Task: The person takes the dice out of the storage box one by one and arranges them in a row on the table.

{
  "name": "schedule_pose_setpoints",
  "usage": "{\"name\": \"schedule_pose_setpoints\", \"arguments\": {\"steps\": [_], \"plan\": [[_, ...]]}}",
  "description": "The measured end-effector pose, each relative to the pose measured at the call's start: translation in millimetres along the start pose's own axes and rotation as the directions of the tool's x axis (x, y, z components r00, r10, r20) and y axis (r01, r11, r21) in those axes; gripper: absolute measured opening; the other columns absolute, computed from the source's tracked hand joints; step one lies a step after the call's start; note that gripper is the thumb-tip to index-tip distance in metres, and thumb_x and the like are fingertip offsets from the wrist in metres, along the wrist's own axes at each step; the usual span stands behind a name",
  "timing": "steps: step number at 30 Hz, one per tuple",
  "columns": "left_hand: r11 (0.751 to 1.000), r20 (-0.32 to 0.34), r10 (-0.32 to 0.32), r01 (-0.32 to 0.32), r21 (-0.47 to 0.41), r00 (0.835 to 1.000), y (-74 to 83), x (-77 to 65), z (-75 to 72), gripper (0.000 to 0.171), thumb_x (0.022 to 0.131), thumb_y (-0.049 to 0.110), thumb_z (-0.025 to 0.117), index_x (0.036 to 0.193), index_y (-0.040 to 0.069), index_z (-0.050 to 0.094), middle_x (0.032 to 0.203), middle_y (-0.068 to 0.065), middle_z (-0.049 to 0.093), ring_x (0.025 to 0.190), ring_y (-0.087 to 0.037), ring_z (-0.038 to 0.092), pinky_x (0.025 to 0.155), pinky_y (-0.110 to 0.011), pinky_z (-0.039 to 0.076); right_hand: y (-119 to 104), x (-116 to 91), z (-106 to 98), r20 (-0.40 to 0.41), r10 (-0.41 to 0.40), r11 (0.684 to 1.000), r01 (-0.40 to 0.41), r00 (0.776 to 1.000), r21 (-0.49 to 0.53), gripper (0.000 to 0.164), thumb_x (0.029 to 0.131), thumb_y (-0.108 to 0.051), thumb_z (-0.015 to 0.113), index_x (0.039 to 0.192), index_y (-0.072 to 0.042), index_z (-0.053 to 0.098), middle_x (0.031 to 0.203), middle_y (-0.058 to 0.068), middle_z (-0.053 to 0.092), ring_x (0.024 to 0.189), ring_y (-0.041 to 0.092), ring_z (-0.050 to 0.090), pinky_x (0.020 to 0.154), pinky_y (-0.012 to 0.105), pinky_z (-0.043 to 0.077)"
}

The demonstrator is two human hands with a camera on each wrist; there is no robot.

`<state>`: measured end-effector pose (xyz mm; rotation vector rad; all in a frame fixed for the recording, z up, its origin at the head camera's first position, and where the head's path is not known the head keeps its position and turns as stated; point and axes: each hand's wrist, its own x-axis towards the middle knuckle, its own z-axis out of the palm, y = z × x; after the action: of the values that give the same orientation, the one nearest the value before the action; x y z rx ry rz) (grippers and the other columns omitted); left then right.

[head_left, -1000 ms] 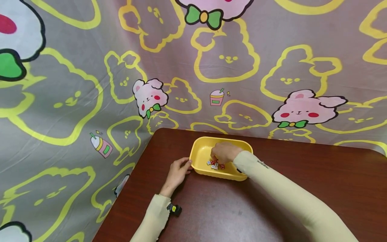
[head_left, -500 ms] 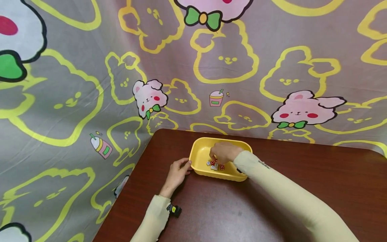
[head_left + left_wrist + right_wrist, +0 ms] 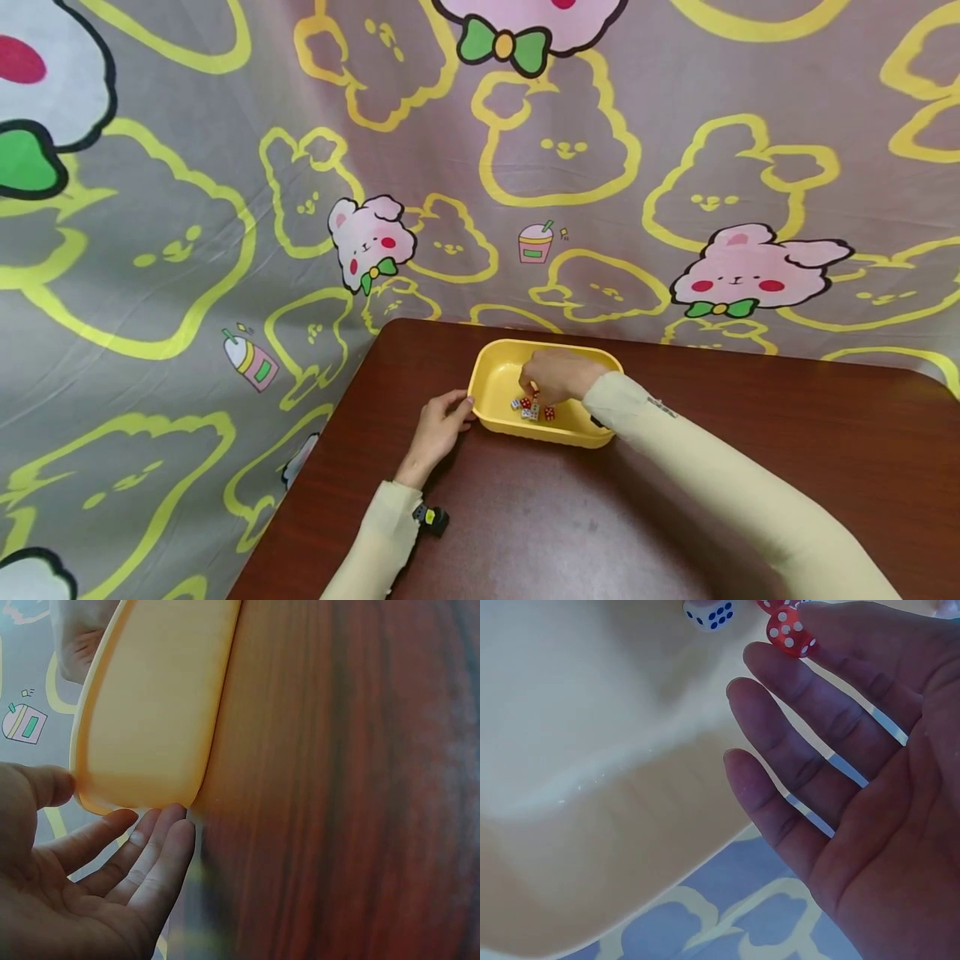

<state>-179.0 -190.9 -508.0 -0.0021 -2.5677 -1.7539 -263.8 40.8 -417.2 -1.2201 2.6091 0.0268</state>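
Note:
A yellow plastic tub (image 3: 491, 383) stands on the table with several small red and white dice (image 3: 549, 412) on its floor. My right hand (image 3: 558, 375) reaches down into it and pinches a red die (image 3: 790, 631) at the fingertips, close over a white die (image 3: 534, 410). In the right wrist view, the other fingers are spread and a white die with blue dots (image 3: 709, 613) lies beyond them. My left hand (image 3: 442, 425) rests at the tub's left end. Its thumb tip touches the rim (image 3: 77, 742), and its relaxed fingers (image 3: 161, 862) lie against the outer wall.
The dark red-brown wooden table (image 3: 720, 433) extends to the right and toward me. A patterned cloth (image 3: 600, 167) with cartoon rabbits hangs behind it and along its left side. A black wrist device (image 3: 432, 518) sits at the left sleeve.
The right fingers have shifted slightly, and more of the red die shows beneath them, above the white die. The left hand and the tub have stayed in place.

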Motion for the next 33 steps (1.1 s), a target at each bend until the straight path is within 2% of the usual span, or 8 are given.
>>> {"name": "schedule_pose_setpoints", "arguments": {"steps": [5,10,24,33], "plan": [[1.000,0.000,0.002,-0.002,0.003,1.000,-0.8,0.5,0.3,0.035,0.107,0.021,0.058,0.132,-0.002,0.068,0.121,-0.023,0.074,0.100,-0.029,0.077,0.083,-0.036,0.068,2,-3,-2,-0.014,-0.005,1.000,0.005,1.000,-0.005,0.013,0.080,-0.019,0.087,0.081,-0.021,0.074,0.079,-0.008,0.067,0.073,0.012,0.055,0.065,0.029,0.050],[1.000,-0.001,-0.003,0.003,0.006,1.000,-0.2,1.4,0.0,0.036,0.107,0.022,0.058,0.132,-0.002,0.067,0.120,-0.022,0.074,0.101,-0.028,0.076,0.084,-0.035,0.068,4,-7,-4,-0.031,-0.001,1.000,0.001,1.000,0.000,0.010,0.081,-0.013,0.081,0.081,-0.020,0.074,0.077,-0.007,0.066,0.071,0.013,0.054,0.065,0.031,0.050],[1.000,-0.008,0.002,-0.002,-0.010,1.000,-0.1,1.1,-0.6,0.037,0.107,0.022,0.058,0.131,-0.004,0.067,0.121,-0.024,0.074,0.101,-0.031,0.076,0.084,-0.037,0.068,5,-17,-9,-0.058,-0.014,1.000,0.014,0.998,0.001,0.012,0.082,-0.010,0.076,0.082,-0.022,0.073,0.078,-0.007,0.067,0.073,0.015,0.056,0.064,0.033,0.052],[1.000,-0.008,-0.005,0.005,-0.004,1.000,0.7,-0.1,0.7,0.036,0.107,0.021,0.058,0.132,-0.003,0.067,0.122,-0.024,0.073,0.101,-0.030,0.077,0.083,-0.036,0.068,11,-25,-12,-0.074,0.014,0.999,-0.011,0.997,0.035,0.007,0.086,-0.016,0.077,0.084,-0.022,0.074,0.072,-0.008,0.060,0.068,0.012,0.052,0.058,0.028,0.045]]}}
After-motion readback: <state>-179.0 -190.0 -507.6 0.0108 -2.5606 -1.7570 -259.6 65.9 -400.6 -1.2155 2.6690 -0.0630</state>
